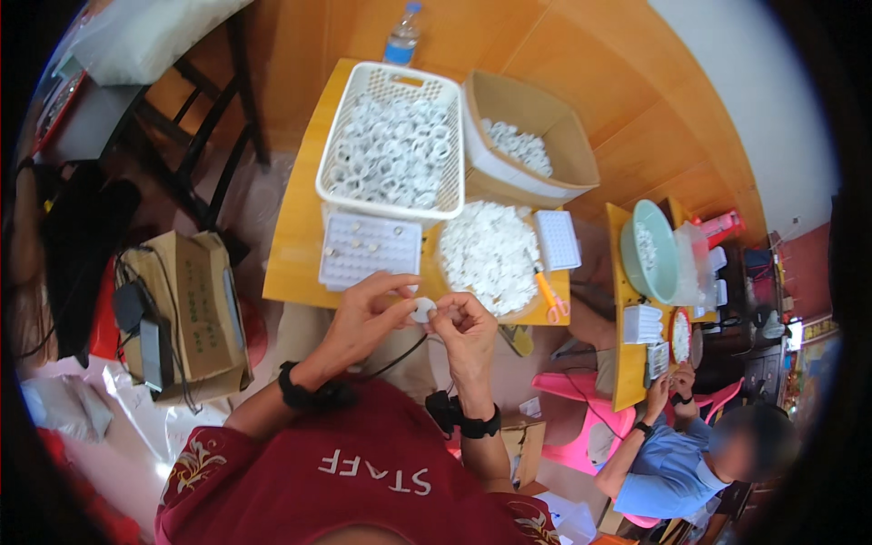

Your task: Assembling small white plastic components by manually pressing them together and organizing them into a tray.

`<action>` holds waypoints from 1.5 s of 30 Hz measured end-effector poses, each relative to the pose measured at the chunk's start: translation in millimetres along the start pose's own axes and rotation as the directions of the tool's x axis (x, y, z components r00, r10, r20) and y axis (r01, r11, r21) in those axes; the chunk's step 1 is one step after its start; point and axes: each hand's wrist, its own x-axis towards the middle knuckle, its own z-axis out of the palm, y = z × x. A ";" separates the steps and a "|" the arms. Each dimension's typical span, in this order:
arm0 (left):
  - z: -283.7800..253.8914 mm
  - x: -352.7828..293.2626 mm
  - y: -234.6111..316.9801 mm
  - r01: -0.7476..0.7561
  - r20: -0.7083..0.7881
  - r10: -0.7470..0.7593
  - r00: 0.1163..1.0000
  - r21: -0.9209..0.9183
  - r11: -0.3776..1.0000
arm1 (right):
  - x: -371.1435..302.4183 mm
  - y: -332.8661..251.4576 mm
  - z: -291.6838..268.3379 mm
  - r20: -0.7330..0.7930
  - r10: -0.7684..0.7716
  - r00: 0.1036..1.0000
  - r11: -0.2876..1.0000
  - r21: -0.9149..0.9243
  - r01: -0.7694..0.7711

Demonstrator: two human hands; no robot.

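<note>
Between my two hands, above the table's near edge, is a small round white plastic piece. My left hand pinches it from the left with thumb and fingertips. From the other side my right hand grips its edge, fingers curled. Just beyond my left hand lies a white tray with rows of holes, a few small bits set in it. A heap of small white pieces lies beyond my right hand, with orange-handled scissors at its right edge.
Behind the tray, a white basket holds white ring-shaped parts. Right of it are an open cardboard box and another white tray. A water bottle stands at the back. A co-worker sits at another table to the right.
</note>
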 end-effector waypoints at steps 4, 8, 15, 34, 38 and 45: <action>-22.7 -4.6 -0.8 -0.012 -0.071 0.016 0.997 0.060 0.998 | 49.2 -11.0 -35.8 0.105 0.062 0.992 0.989 -0.142 -0.047; -36.4 -8.5 -5.1 -0.083 -0.031 0.086 0.996 0.089 0.993 | 119.9 -59.1 -64.9 -0.146 -0.386 0.911 0.915 -0.184 0.359; -55.9 -17.1 -1.2 -0.021 -0.165 0.019 0.986 -0.011 1.000 | 156.1 -70.2 -22.9 0.100 -0.379 0.920 0.806 -0.454 0.381; -80.8 -27.3 -4.2 -0.094 -0.352 0.082 0.932 -0.017 0.995 | 232.6 2.7 44.2 0.683 0.056 0.729 -0.302 -0.684 0.664; -92.8 -22.0 -4.9 -0.105 -0.368 0.079 0.926 -0.051 0.993 | 210.0 -23.2 37.7 0.754 0.067 0.653 0.121 -0.656 0.745; -111.6 -12.6 4.3 -0.093 -0.411 0.074 0.909 -0.026 0.995 | 203.8 -51.1 29.0 0.595 -0.105 0.797 0.186 -0.775 0.604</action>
